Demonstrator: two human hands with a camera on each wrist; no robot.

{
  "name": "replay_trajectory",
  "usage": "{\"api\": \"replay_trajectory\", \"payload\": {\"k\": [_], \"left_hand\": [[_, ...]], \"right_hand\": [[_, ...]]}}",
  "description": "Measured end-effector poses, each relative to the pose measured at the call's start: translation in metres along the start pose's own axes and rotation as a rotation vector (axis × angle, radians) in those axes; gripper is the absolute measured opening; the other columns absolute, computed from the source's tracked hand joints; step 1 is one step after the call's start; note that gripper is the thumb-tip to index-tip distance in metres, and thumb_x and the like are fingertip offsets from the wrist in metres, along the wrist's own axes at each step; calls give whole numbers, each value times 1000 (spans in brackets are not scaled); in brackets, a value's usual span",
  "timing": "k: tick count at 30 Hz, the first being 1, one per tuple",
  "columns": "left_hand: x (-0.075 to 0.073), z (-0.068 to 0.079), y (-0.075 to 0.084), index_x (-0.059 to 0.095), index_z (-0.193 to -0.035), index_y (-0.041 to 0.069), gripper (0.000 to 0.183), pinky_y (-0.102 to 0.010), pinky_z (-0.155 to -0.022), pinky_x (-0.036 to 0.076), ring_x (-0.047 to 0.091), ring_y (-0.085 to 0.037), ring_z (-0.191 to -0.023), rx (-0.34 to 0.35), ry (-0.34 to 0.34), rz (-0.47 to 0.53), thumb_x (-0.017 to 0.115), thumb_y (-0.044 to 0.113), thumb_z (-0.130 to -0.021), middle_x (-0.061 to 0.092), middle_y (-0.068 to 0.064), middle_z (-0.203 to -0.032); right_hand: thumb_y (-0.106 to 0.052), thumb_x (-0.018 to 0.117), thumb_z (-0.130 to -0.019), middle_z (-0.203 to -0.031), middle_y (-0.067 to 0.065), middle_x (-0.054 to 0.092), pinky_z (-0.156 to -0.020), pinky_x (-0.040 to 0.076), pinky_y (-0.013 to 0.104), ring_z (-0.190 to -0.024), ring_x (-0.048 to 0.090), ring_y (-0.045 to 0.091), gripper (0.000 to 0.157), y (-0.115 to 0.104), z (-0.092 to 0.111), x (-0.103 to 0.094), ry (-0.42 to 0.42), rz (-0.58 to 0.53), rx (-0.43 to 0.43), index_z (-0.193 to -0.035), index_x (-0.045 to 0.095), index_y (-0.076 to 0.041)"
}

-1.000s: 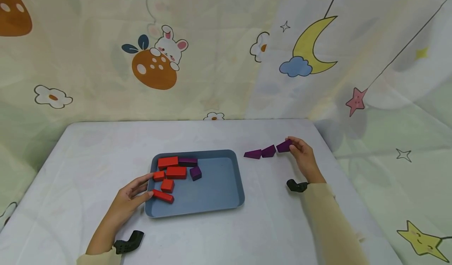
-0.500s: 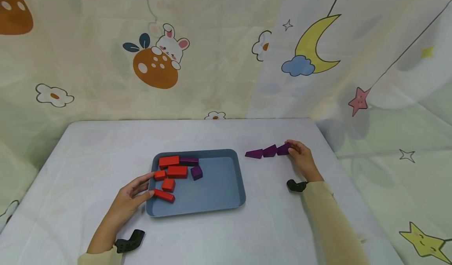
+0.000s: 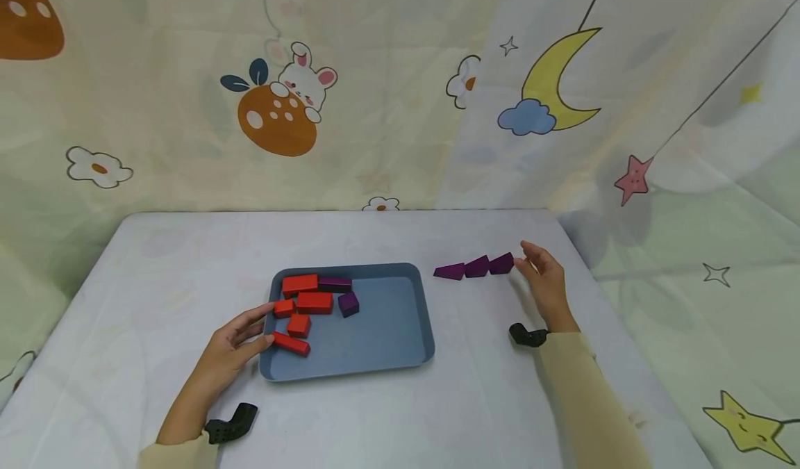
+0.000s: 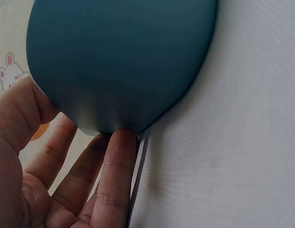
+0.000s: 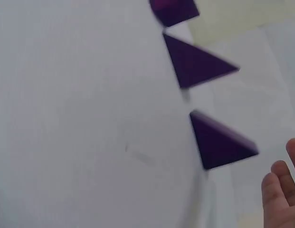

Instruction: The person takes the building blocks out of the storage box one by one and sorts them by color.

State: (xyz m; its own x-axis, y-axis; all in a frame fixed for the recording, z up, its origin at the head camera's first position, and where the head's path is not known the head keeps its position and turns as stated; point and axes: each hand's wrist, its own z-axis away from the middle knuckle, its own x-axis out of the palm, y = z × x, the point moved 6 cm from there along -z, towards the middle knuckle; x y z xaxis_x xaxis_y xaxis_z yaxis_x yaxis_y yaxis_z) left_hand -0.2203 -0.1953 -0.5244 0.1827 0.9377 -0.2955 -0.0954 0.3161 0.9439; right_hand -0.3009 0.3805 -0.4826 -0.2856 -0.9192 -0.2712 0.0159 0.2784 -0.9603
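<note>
My left hand [image 3: 223, 349] holds the left side of a blue-grey tray [image 3: 387, 330] in the head view. In the left wrist view, its fingers [image 4: 118, 171] touch the tray's outer wall [image 4: 123, 57], with the thumb at the rim. Several red wooden blocks [image 3: 314, 303] lie in the tray's left part, with a long purple block [image 3: 335, 285] and a small one [image 3: 348, 305] beside them. Right of the tray, three purple wedge-shaped blocks form a row: left [image 3: 449, 272], middle [image 3: 477, 267] and right [image 3: 501, 264]. Just right of the row, my right hand [image 3: 548, 288] hovers with fingers extended, holding nothing.
A white cloth covers the table [image 3: 475, 399]. Behind it hangs a printed curtain [image 3: 387, 108] with a rabbit, moon and stars. Black wrist-worn devices sit at the left wrist [image 3: 231, 424] and right wrist [image 3: 528, 335].
My right hand has set the right purple wedge against the middle one, let go and drawn back to the right with fingers opened. My left hand stays on the tray.
</note>
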Motion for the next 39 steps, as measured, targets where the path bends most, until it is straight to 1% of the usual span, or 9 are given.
{"api": "replay_trajectory", "payload": {"k": [2,4,8,14,19,23,27,33,39], "left_hand": [[1,0,-1,51,-161,5,62,-14,-93,49,54,-38,-143,-6,1,-10,73,20,-105,47,-23,-165],[1,-1,-1,50,-161,6,62,-15,-94,48,51,-45,-145,-12,1,-16,73,20,-105,46,-23,-165],[1,-1,-2,50,-161,7,62,-21,-97,49,51,-45,-145,-25,6,-27,73,20,-105,47,-23,-165],[2,-2,-2,50,-161,7,62,-50,-111,50,51,-45,-146,-30,9,-30,72,19,-105,47,-23,-165],[3,-2,-2,48,-162,6,63,-60,-113,47,49,-46,-147,-35,0,-27,72,21,-106,46,-24,-165],[2,-1,-2,48,-162,6,62,-56,-112,49,49,-45,-147,-37,3,-23,72,19,-106,46,-24,-165],[1,0,0,50,-161,7,61,-38,-106,52,51,-42,-146,-23,7,-17,72,18,-105,51,-23,-162],[0,2,1,51,-161,6,61,-19,-95,50,53,-39,-143,6,1,-9,73,18,-105,54,-23,-159],[1,1,0,50,-161,5,62,-16,-93,50,54,-42,-143,25,-2,17,73,13,-104,51,-25,-160]], "right_hand": [[-3,68,-106,-158,15,54,-115,41,18,-149,47,21,50,-7,4,2,28,-43,-20,-153,53,6],[0,68,-105,-154,13,58,-113,44,17,-144,50,16,48,-15,8,6,33,-80,-51,-151,56,7],[0,70,-104,-143,5,67,-104,50,15,-134,57,9,44,-28,16,18,5,-131,-103,-146,59,9],[3,68,-104,-125,-18,71,-98,53,15,-122,65,6,44,-45,26,39,-108,-127,-168,-145,57,13],[4,67,-105,-125,-17,70,-99,53,16,-119,66,3,44,-63,35,61,-216,-101,-208,-145,55,15],[4,66,-105,-135,11,71,-100,53,17,-118,66,4,41,-75,39,78,-255,-90,-220,-143,57,15],[3,67,-104,-142,33,62,-100,53,18,-117,66,3,38,-84,41,98,-288,-88,-218,-139,59,14],[6,68,-102,-141,33,64,-100,55,21,-117,68,6,35,-95,44,132,-366,-114,-211,-135,63,15],[5,70,-102,-137,31,67,-98,56,23,-129,66,39,34,-102,49,167,-464,-93,-240,-134,65,13]]}}
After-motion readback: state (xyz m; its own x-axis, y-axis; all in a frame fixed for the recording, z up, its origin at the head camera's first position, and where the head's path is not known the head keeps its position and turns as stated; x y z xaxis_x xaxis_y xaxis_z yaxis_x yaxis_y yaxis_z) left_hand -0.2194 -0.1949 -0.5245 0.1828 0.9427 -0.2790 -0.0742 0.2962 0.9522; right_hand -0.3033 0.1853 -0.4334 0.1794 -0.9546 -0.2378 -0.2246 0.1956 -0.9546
